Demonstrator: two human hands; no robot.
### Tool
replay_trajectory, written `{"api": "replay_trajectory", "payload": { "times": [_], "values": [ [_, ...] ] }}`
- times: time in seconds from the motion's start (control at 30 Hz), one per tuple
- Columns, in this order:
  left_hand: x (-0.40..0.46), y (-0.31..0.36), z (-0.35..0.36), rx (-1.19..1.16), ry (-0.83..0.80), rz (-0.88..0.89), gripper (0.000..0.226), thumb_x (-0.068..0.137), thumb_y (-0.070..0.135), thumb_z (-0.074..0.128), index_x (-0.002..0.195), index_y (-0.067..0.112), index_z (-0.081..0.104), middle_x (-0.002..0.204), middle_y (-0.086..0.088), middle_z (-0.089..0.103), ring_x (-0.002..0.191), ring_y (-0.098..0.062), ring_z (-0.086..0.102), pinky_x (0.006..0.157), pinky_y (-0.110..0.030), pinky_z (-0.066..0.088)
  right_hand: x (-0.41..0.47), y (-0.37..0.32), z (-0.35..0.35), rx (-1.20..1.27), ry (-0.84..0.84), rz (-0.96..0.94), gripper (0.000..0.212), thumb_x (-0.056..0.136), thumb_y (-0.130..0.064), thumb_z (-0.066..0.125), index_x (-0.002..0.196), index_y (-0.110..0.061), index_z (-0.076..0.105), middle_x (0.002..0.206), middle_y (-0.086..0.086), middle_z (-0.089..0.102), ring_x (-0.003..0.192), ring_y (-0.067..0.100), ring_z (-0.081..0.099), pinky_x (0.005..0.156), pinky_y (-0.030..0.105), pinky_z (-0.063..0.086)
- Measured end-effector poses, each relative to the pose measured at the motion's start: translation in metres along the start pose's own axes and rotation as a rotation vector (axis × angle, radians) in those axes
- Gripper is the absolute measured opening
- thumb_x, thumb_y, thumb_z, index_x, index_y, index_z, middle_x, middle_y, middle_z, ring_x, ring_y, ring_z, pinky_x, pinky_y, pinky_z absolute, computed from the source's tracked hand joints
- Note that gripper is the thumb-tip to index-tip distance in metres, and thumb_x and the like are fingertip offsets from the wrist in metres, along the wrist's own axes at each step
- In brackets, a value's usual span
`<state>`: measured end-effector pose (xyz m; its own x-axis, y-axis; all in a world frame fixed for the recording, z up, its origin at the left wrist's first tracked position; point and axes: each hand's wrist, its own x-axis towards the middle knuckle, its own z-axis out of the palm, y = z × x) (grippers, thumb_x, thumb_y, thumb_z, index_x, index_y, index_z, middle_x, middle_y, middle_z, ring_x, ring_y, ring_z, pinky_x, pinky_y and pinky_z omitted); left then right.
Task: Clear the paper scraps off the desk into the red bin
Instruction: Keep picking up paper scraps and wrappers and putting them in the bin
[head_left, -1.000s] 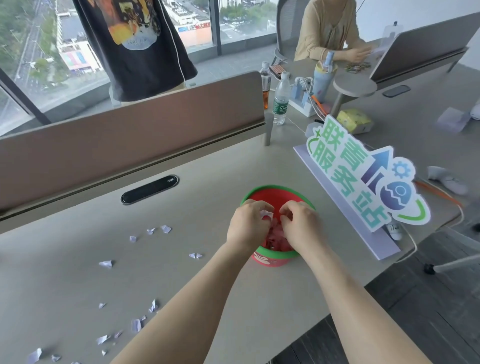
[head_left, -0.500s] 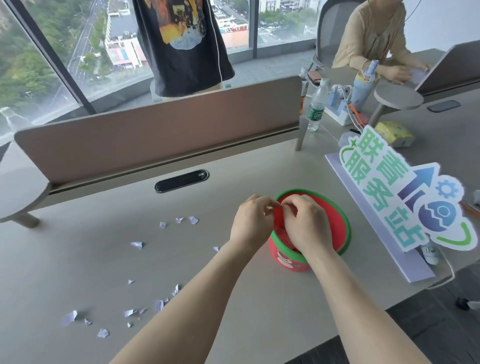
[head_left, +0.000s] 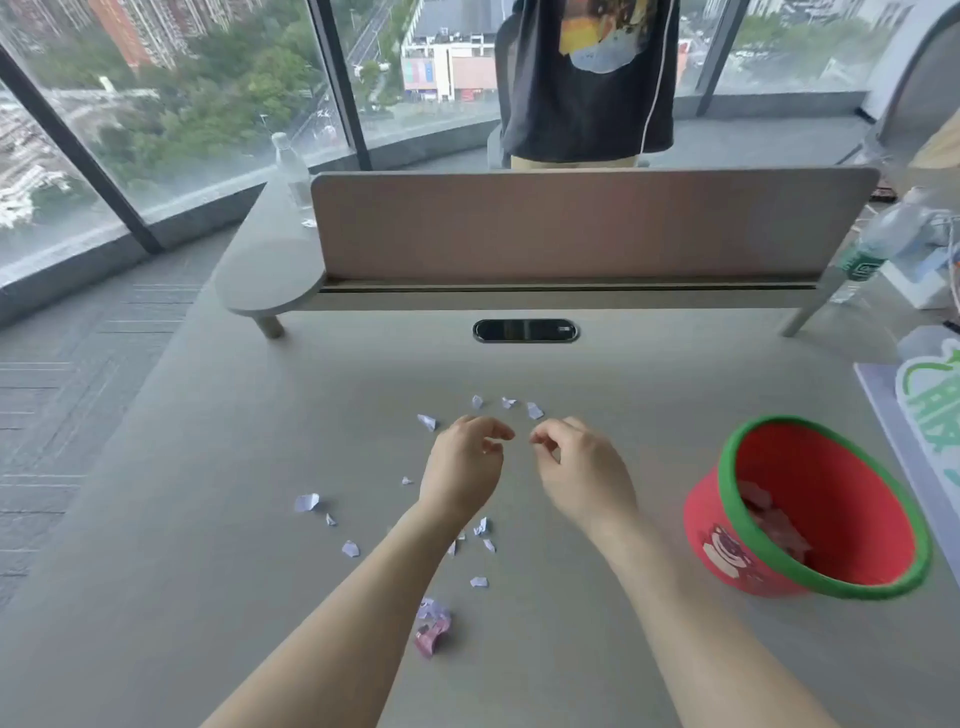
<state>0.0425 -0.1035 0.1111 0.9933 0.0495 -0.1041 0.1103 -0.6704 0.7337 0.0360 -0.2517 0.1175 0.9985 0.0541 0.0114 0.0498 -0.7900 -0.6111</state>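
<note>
While both hands hover empty, left (head_left: 462, 462), right (head_left: 582, 467), fingers loosely curled | small white torn paper scraps (head_left: 534, 410) scattered on grey surface (head_left: 208, 571) | round red green-rimmed bin (head_left: 831, 467) right, partly filled | step: reaching; next: pinch far scraps
</note>
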Motion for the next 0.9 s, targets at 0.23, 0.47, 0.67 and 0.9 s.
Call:
{"api": "replay_trajectory", "payload": {
  "times": [0.23, 0.47, 0.67, 0.9],
  "values": [
    [-0.026, -0.103, -0.04, -0.002, 0.126, -0.262, 0.034, 0.085, 0.006, 0.046, 0.102, 0.024, 0.069, 0.113, 0.005, 0.064, 0.097, -0.012, 0.063, 0.081, -0.024, 0.046, -0.005, -0.038, 0.084, -0.138, -0.447, -0.044, 0.04, 0.087, -0.021, 0.051, 0.126, -0.031, 0.05, 0.119, -0.002, 0.054, 0.102, 0.024, 0.057, 0.08, 0.031, 0.047],
    [-0.057, -0.174, -0.051, 0.196, 0.031, -0.363, 0.04, 0.085, 0.018, 0.053, 0.123, 0.031, 0.056, 0.128, 0.011, 0.048, 0.114, -0.012, 0.051, 0.075, -0.028, 0.046, -0.024, -0.053, 0.151, -0.306, -0.66, -0.067, 0.051, 0.088, -0.026, 0.054, 0.137, -0.03, 0.039, 0.131, -0.001, 0.043, 0.119, 0.025, 0.045, 0.09, 0.037, 0.044],
    [-0.066, -0.2, -0.046, 0.311, -0.106, -0.413, 0.052, 0.083, 0.02, 0.054, 0.133, 0.029, 0.043, 0.134, 0.008, 0.039, 0.123, -0.017, 0.037, 0.071, -0.03, 0.042, -0.028, -0.06, 0.183, -0.359, -0.654, -0.068, 0.045, 0.086, -0.029, 0.059, 0.127, -0.021, 0.042, 0.124, 0.004, 0.042, 0.112, 0.027, 0.045, 0.078, 0.035, 0.042],
    [-0.065, -0.214, -0.036, 0.277, -0.119, -0.445, 0.043, 0.08, 0.017, 0.061, 0.122, 0.016, 0.049, 0.125, -0.001, 0.043, 0.114, -0.024, 0.044, 0.078, -0.034, 0.048, -0.026, -0.065, 0.208, -0.365, -0.593, -0.059, 0.039, 0.085, -0.032, 0.064, 0.115, -0.015, 0.046, 0.116, 0.006, 0.04, 0.105, 0.028, 0.049, 0.072, 0.034, 0.037]
  ]
}}
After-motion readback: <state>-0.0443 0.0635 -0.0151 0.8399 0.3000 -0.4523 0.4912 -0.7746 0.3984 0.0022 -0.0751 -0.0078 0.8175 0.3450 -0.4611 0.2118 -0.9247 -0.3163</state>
